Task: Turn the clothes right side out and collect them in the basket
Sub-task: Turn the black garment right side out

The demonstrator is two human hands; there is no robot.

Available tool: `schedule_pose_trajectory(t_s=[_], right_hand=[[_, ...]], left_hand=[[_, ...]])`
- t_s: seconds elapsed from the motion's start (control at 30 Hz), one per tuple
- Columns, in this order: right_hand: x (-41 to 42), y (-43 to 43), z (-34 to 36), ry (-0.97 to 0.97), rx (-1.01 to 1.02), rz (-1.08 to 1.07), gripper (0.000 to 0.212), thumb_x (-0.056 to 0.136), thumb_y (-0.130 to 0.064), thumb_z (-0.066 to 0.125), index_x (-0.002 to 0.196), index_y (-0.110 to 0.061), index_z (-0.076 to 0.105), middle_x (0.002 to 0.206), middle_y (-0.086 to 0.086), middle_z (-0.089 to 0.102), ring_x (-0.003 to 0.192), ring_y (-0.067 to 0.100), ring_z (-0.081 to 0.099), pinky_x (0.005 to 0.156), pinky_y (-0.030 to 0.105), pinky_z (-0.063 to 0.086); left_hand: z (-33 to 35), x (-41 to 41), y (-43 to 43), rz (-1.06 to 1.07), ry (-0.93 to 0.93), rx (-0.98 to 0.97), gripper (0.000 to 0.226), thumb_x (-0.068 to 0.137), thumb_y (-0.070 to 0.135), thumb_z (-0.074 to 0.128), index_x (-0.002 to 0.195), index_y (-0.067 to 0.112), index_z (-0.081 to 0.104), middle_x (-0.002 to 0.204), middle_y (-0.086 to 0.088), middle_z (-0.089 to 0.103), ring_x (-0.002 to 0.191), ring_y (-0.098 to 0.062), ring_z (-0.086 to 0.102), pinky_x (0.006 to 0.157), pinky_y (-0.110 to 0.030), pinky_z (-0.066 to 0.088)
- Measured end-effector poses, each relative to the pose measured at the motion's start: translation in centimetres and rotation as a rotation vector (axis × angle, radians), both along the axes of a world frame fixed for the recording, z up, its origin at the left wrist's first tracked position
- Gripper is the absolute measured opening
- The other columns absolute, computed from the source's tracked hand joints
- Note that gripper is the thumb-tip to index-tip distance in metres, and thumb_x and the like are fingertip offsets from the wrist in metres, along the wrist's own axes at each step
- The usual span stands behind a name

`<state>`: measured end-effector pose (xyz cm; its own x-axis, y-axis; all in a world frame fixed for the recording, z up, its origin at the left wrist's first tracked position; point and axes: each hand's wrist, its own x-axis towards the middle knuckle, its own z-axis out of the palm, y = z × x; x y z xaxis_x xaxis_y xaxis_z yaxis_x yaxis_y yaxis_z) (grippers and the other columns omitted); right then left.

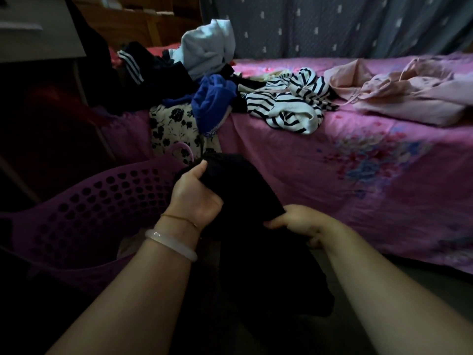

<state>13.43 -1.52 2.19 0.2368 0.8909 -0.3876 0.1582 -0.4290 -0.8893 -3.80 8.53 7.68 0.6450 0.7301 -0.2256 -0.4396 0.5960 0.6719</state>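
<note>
A black garment (245, 201) hangs between both my hands in front of the bed. My left hand (194, 193) grips its upper end, thumb curled over the cloth. My right hand (299, 221) pinches its lower right edge, and the rest of the cloth drops down between my forearms. The purple perforated basket (97, 206) stands at the lower left, right beside my left wrist. More clothes lie on the bed: a black-and-white striped top (289, 103), a blue garment (212, 101), a floral piece (174, 129), a pale pink garment (399, 90) and a grey-white one (207, 49).
The bed with a pink flowered sheet (358, 175) fills the right side. A grey curtain (332, 24) hangs behind it. Dark clothes with white stripes (133, 65) lie at the bed's far left. A white table edge (38, 34) is at the upper left.
</note>
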Motion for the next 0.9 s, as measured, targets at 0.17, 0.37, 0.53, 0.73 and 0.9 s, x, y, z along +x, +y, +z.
schedule_pose_trajectory(t_s=[0.17, 0.37, 0.53, 0.73, 0.9], right_hand=[[0.2, 0.0, 3.0, 0.567, 0.043, -0.199, 0.021, 0.087, -0.019, 0.060, 0.082, -0.003, 0.073, 0.081, 0.014, 0.074, 0.066, 0.025, 0.072, 0.069, 0.035, 0.060], [0.1, 0.3, 3.6, 0.756, 0.080, -0.327, 0.053, 0.100, -0.025, 0.040, 0.070, 0.005, 0.071, 0.065, 0.018, 0.069, 0.055, 0.028, 0.069, 0.054, 0.032, 0.057], [-1.2, 0.4, 5.1, 0.860, 0.181, -0.356, 0.032, 0.091, -0.023, 0.056, 0.084, 0.006, 0.066, 0.071, 0.019, 0.069, 0.057, 0.031, 0.070, 0.054, 0.043, 0.058], [-0.9, -0.2, 5.3, 0.463, 0.133, -0.258, 0.006, 0.080, -0.001, 0.062, 0.076, 0.001, 0.066, 0.062, 0.014, 0.068, 0.050, 0.023, 0.067, 0.048, 0.028, 0.056], [1.3, -0.1, 4.2, 0.589, 0.227, -0.563, 0.014, 0.086, 0.010, 0.046, 0.080, 0.003, 0.057, 0.059, 0.011, 0.057, 0.037, 0.014, 0.057, 0.037, 0.019, 0.046]], left_hand=[[-1.1, -0.5, -1.4, -0.232, 0.876, 0.576, 0.021, 0.084, 0.023, 0.070, 0.100, 0.010, 0.070, 0.101, -0.012, 0.070, 0.089, -0.025, 0.065, 0.082, -0.038, 0.053], [-0.2, -0.8, -2.5, -0.674, 0.471, 0.715, 0.088, 0.068, -0.002, 0.075, 0.143, 0.025, 0.037, 0.130, -0.009, 0.058, 0.118, -0.024, 0.059, 0.090, -0.033, 0.053], [-1.9, 1.1, -3.4, -0.410, 0.770, 1.080, 0.122, 0.061, 0.013, 0.085, 0.151, 0.031, 0.004, 0.137, 0.005, 0.047, 0.127, -0.009, 0.044, 0.109, -0.031, 0.037], [-1.9, 1.4, -3.3, -0.142, 0.712, 0.837, 0.021, 0.088, 0.006, 0.060, 0.108, 0.015, 0.064, 0.096, -0.003, 0.070, 0.084, -0.014, 0.068, 0.073, -0.022, 0.055], [-0.7, 0.2, -2.2, -0.153, 0.711, 0.448, 0.024, 0.091, 0.027, 0.061, 0.096, 0.006, 0.070, 0.091, -0.015, 0.073, 0.085, -0.033, 0.069, 0.081, -0.040, 0.056]])
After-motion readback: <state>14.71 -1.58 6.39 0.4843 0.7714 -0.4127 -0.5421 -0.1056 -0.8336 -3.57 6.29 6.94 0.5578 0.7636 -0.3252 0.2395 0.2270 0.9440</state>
